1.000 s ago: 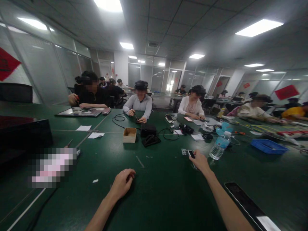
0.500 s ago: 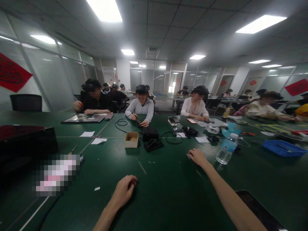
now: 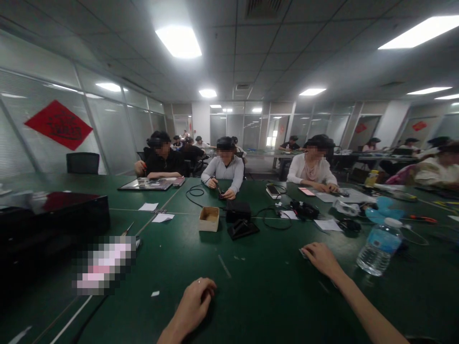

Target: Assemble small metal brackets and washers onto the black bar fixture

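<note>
My left hand [image 3: 196, 301] rests on the green table [image 3: 258, 296], its fingers loosely bent and the thumb a little apart. Nothing shows in it, though its palm is hidden. Farther forward and to the right, my right hand [image 3: 322, 259] lies low on the table with its fingers closed over a small flat pale piece [image 3: 302, 253]. Only the edge of that piece sticks out past the fingertips, so its kind is unclear. A water bottle [image 3: 380, 248] with a blue label stands upright to the right of my right hand.
Ahead are a small open cardboard box [image 3: 209, 220], a black box [image 3: 238, 211], a black stand [image 3: 243, 229] and cables. A blurred pink item [image 3: 107, 265] lies left, near a dark glossy panel [image 3: 71, 215]. A blue fan [image 3: 384, 210] stands right. Several people work across the table.
My view has turned left and slightly up, so the scene sits farther right and lower. The blue tray at the right has left the view. Both hands keep nearly the same place on the table.
</note>
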Available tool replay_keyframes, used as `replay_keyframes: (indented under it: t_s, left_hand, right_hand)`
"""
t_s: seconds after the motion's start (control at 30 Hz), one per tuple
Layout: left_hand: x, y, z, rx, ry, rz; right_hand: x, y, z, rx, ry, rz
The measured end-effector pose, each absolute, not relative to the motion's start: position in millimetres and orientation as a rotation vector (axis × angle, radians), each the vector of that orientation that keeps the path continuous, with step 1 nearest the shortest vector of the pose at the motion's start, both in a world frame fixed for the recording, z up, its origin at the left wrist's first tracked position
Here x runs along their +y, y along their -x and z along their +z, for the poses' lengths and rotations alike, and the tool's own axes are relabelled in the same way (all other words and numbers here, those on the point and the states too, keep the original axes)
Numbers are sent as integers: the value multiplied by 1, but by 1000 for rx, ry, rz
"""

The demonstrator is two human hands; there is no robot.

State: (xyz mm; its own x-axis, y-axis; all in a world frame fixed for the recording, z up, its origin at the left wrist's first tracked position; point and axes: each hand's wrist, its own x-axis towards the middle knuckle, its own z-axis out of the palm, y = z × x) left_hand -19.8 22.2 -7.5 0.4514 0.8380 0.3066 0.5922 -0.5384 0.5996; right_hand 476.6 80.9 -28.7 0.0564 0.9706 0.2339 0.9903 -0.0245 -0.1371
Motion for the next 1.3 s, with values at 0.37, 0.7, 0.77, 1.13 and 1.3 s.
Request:
replay_keyframes:
  t_s: [0.37, 0.7, 0.77, 1.13, 1.3]
  left_hand:
    - [19, 18, -3, 1221, -2313, 779]
    - [18, 20, -3, 1224, -2307, 797]
    - [19, 20, -3, 1221, -2303, 800]
    - [23, 20, -5, 1204, -2305, 793]
    - [26, 20, 0, 1180, -2319, 779]
  right_hand:
    - [80, -478, -28, -1955, 2115, -66]
    - [81, -478, -29, -1910, 2070, -28]
    - [82, -480, -30, -1908, 2054, -26]
    - [79, -480, -25, -1889, 2050, -22]
    - [79, -484, -24, -1865, 2068, -3]
